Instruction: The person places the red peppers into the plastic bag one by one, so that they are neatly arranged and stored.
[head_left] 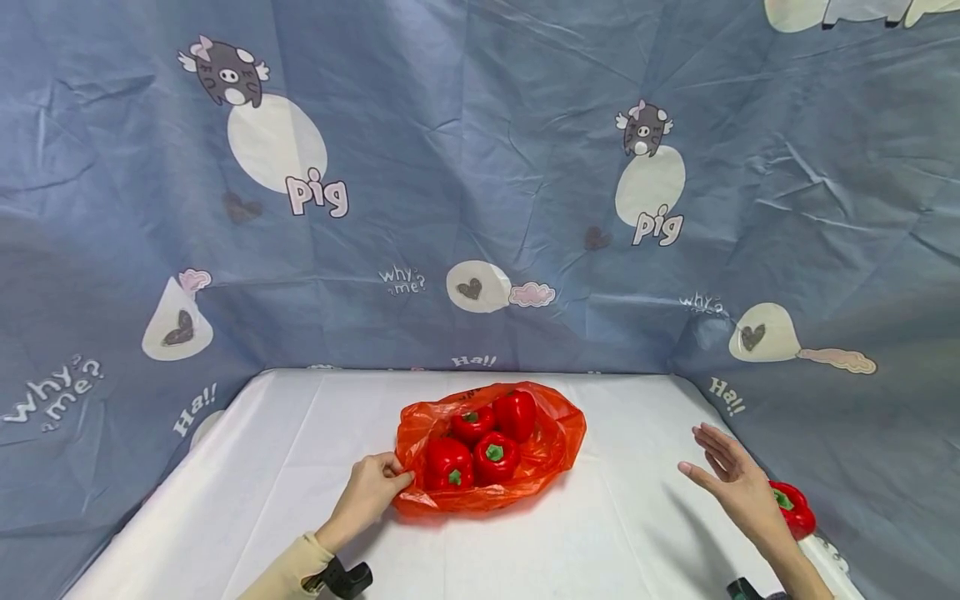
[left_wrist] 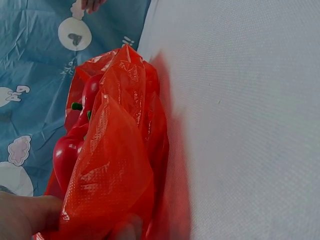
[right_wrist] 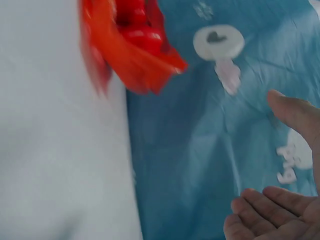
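Note:
An orange-red plastic bag [head_left: 566, 446] lies with its mouth spread wide on the white table. Several red bell peppers [head_left: 497, 457] with green stems are bunched inside it. My left hand [head_left: 372, 486] pinches the bag's left edge between thumb and fingers; in the left wrist view the thumb [left_wrist: 35, 212] lies against the plastic. Off to the right, my right hand [head_left: 738, 483] is raised over the table, fingers extended and thumb apart, holding nothing. Another red bell pepper [head_left: 799, 510] sits at the table's right edge, partly hidden behind that hand's wrist.
The white-covered table [head_left: 300, 425] ends at the back and sides against a blue cloth [head_left: 465, 208] printed with pigs and words. Dark wrist cameras [head_left: 347, 577] are strapped to both wrists.

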